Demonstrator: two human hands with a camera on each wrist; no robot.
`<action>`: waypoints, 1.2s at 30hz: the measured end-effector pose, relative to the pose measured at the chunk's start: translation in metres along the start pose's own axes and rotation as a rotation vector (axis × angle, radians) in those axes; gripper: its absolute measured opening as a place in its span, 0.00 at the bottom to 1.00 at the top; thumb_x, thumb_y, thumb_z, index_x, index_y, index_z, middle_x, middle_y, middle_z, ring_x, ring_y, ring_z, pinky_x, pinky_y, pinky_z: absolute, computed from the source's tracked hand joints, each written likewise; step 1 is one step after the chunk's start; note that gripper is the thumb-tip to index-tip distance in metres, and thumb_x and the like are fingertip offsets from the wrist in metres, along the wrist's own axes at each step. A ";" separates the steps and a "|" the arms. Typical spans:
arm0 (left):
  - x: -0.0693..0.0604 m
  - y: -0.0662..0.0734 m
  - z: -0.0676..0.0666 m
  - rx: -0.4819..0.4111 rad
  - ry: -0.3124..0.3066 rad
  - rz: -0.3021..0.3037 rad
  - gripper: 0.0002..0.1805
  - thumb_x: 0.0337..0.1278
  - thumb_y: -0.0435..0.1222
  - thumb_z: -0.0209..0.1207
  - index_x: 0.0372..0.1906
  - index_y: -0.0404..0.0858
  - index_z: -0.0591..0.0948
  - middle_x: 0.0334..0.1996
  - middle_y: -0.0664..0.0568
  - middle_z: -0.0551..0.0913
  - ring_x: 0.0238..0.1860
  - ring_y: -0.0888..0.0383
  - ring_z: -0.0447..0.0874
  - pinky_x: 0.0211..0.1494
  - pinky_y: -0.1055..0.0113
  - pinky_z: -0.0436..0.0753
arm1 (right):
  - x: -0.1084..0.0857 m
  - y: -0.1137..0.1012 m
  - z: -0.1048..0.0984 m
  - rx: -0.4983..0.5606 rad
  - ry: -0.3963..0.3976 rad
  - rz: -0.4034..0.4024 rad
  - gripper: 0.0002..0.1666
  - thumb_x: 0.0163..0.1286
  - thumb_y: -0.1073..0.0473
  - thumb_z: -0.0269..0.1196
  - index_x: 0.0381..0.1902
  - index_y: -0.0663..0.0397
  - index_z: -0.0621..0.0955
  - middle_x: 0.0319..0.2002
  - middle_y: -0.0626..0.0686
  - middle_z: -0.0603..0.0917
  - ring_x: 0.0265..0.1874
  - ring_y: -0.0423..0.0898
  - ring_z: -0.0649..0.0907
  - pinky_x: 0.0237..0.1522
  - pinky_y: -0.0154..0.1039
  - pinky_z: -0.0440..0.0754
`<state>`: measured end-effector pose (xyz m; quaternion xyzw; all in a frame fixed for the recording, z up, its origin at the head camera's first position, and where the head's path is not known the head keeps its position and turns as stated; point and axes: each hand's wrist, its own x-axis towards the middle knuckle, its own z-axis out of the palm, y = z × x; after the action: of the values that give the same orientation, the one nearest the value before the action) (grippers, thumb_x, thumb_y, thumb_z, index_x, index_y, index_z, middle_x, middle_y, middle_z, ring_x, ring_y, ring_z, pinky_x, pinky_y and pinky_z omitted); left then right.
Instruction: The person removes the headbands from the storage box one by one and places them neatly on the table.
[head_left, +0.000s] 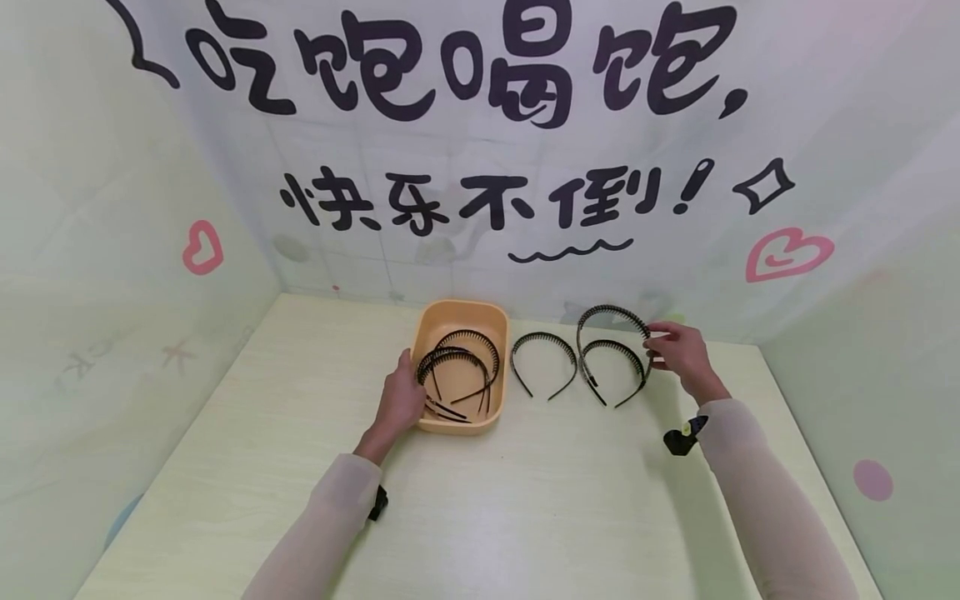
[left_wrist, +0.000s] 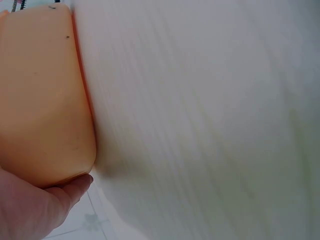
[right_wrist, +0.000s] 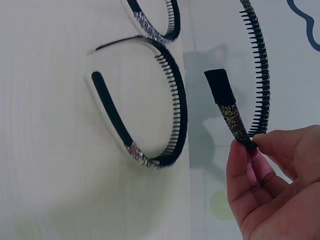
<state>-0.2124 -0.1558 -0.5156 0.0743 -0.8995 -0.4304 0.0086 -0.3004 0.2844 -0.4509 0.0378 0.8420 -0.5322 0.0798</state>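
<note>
My left hand (head_left: pixel 401 396) grips the left side of a light-orange plastic basket (head_left: pixel 457 429). In the left wrist view its fingers hold the end of the basket's smooth wall (left_wrist: pixel 45 100). Several black toothed headbands (head_left: pixel 480 336) lie overlapping inside the basket. My right hand (head_left: pixel 678 354) pinches another black headband (right_wrist: pixel 231 117), with gold glitter on one arm, between thumb and fingers. It is held up over a headband with silvery-pink glitter (right_wrist: pixel 181 105) that lies on the table. Between that one and the basket lies one more headband (head_left: pixel 544 336).
The pale wood-grain table (head_left: pixel 465 517) meets a printed cloth wall (head_left: pixel 480 275) close behind the basket and headbands. Cloth walls also stand at the left and right. Black wrist devices (head_left: pixel 681 440) sit on both forearms.
</note>
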 end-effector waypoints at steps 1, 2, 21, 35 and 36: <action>0.000 0.000 0.000 0.000 -0.001 0.000 0.38 0.61 0.23 0.42 0.76 0.26 0.48 0.62 0.23 0.71 0.36 0.46 0.81 0.38 0.58 0.79 | 0.000 0.002 -0.003 -0.004 0.001 0.002 0.27 0.74 0.64 0.56 0.68 0.67 0.70 0.41 0.55 0.85 0.29 0.34 0.83 0.36 0.34 0.85; 0.000 0.000 0.000 0.002 0.000 0.001 0.38 0.61 0.23 0.42 0.76 0.27 0.48 0.62 0.23 0.72 0.36 0.46 0.81 0.38 0.57 0.80 | -0.001 0.004 -0.005 -0.005 0.004 0.006 0.27 0.74 0.63 0.56 0.68 0.67 0.70 0.42 0.56 0.85 0.30 0.34 0.83 0.36 0.33 0.85; -0.001 0.000 -0.001 -0.011 -0.012 0.002 0.37 0.62 0.23 0.42 0.77 0.28 0.47 0.60 0.23 0.74 0.25 0.51 0.79 0.29 0.62 0.77 | -0.006 0.042 -0.053 -0.047 0.068 0.069 0.29 0.74 0.62 0.56 0.69 0.70 0.68 0.31 0.39 0.84 0.30 0.33 0.83 0.33 0.30 0.83; 0.001 0.000 -0.001 0.000 -0.018 -0.013 0.38 0.63 0.23 0.42 0.77 0.28 0.46 0.57 0.23 0.76 0.26 0.52 0.78 0.31 0.61 0.77 | -0.007 0.063 -0.076 -0.107 0.104 0.103 0.29 0.74 0.62 0.54 0.69 0.71 0.68 0.30 0.38 0.84 0.29 0.33 0.83 0.31 0.31 0.82; 0.001 0.000 -0.001 0.000 -0.015 -0.010 0.38 0.62 0.23 0.42 0.77 0.27 0.46 0.58 0.24 0.75 0.27 0.52 0.78 0.32 0.61 0.77 | -0.007 0.065 -0.077 -0.108 0.103 0.104 0.29 0.75 0.62 0.54 0.69 0.71 0.67 0.30 0.38 0.84 0.29 0.33 0.83 0.31 0.31 0.82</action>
<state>-0.2131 -0.1562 -0.5151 0.0757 -0.8991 -0.4311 -0.0004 -0.2907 0.3819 -0.4746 0.1044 0.8694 -0.4785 0.0655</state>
